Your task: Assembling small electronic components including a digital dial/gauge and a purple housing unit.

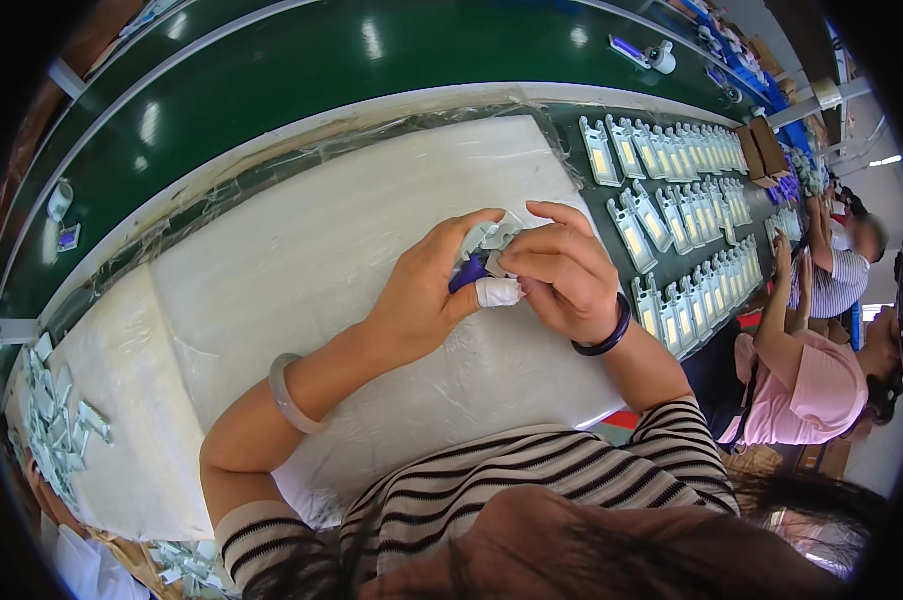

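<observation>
Above the middle of the padded worktop, my two hands meet around a small pale green plastic part (490, 237) with a purple piece (469, 273) against it. My left hand (434, 268) is closed round both from the left, its thumb wrapped in white tape (499, 292). From the right, my right hand (572, 275) pinches at the same part with thumb and fingers close together. Those fingers cover much of the part, so its full shape is hidden.
A white plastic-covered pad (302, 230) lies under my hands. Rows of pale green plastic housings (687, 215) stand to the right, beside a cardboard box (762, 152). Loose pale green pieces (57, 420) are heaped at far left. A green conveyor belt (302, 60) runs beyond; co-workers (807, 375) sit at right.
</observation>
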{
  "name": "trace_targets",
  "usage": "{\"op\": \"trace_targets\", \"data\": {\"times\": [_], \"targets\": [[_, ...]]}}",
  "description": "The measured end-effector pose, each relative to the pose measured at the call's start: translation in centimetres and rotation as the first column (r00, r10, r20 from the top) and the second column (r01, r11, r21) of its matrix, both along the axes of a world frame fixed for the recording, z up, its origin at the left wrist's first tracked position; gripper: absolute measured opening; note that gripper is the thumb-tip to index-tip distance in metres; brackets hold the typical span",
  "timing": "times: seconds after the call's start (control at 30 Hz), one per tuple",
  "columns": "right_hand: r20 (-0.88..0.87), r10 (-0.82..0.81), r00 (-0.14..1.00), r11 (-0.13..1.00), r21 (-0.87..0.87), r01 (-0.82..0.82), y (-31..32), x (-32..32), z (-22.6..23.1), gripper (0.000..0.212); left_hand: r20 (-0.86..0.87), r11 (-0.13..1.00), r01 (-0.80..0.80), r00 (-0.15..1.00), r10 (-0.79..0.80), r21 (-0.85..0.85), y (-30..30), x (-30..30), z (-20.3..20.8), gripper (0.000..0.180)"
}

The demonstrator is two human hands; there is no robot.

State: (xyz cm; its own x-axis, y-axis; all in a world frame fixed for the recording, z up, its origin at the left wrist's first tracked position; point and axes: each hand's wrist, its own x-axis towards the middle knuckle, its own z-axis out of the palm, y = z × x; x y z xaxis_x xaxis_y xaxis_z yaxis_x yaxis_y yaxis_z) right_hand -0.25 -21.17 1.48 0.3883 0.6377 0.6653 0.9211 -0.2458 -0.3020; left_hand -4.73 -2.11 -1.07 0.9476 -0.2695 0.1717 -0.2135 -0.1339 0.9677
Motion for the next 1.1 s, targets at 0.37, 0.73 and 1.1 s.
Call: {"op": "trace_targets", "data": {"times": [0.37,0.73,1.1], "targets": [[0.008,-0.038,0.999,0.999,-0.020,0.038,0.07,-0.08,-0.02,0.031,0.044,0.999,-0.022,0.999,0.021,0.040,-0.15,0.01,0.00,0.055],[-0.008,-0.063,0.998,0.996,-0.065,0.062,0.31,-0.37,0.71,0.031,0.061,0.998,-0.008,0.998,0.003,0.068,-0.16,-0.09,-0.05,0.047],[-0.028,-0.059,0.998,0.998,-0.034,0.058,0.55,-0.60,0.36,0.028,0.121,0.997,-0.033,0.992,0.024,0.070,-0.15,-0.22,-0.40,0.047]]}}
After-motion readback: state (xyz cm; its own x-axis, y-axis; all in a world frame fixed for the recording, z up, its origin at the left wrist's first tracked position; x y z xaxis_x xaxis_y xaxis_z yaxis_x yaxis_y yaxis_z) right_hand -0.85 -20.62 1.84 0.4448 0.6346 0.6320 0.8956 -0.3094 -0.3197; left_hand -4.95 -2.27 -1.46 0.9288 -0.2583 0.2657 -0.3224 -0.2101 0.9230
